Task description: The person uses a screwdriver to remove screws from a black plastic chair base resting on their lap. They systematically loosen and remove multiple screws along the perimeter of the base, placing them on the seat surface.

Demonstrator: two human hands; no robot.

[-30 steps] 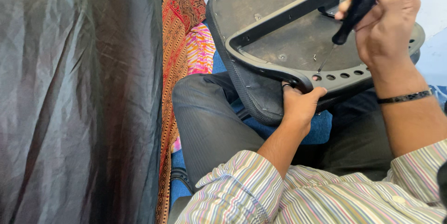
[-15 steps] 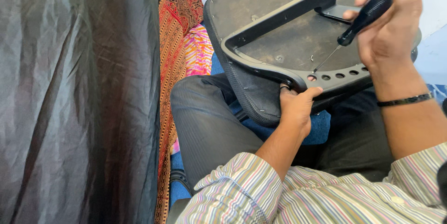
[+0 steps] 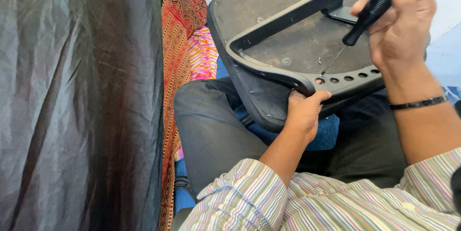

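**Head view: screwdriver tip at the bracket's end hole, seat steadied on the lap**

Head camera looks down on an upturned chair seat (image 3: pixel 288 24) that rests tilted across the person's lap, its dark underside facing up. A black U-shaped plastic bracket (image 3: pixel 273 70) lies on that underside, one arm running along the near edge and ending in a row of round holes (image 3: pixel 348 78).

The right hand (image 3: pixel 401 24) is clenched around the black handle of a screwdriver (image 3: pixel 367 12), fingers wrapped over the top, thumb along the side. The thin shaft slants down and to the left, and its tip sits at the leftmost hole (image 3: pixel 319 81) of the row. A dark bracelet (image 3: pixel 418 102) circles the right wrist.

The left hand (image 3: pixel 305 111) grips the near edge of the seat from below, thumb pressed up against the bracket's rim just beside that hole, the other fingers curled under and out of sight.

Dark trousers (image 3: pixel 216 130) cover the legs, and striped shirt sleeves (image 3: pixel 269 197) fill the bottom of the frame. To the left hangs a dark grey sheet of cloth (image 3: pixel 81 101), with a red patterned fabric (image 3: pixel 177 44) and a pink-and-orange one (image 3: pixel 201 51) beside it. Blue upholstery (image 3: pixel 331 132) shows under the seat.
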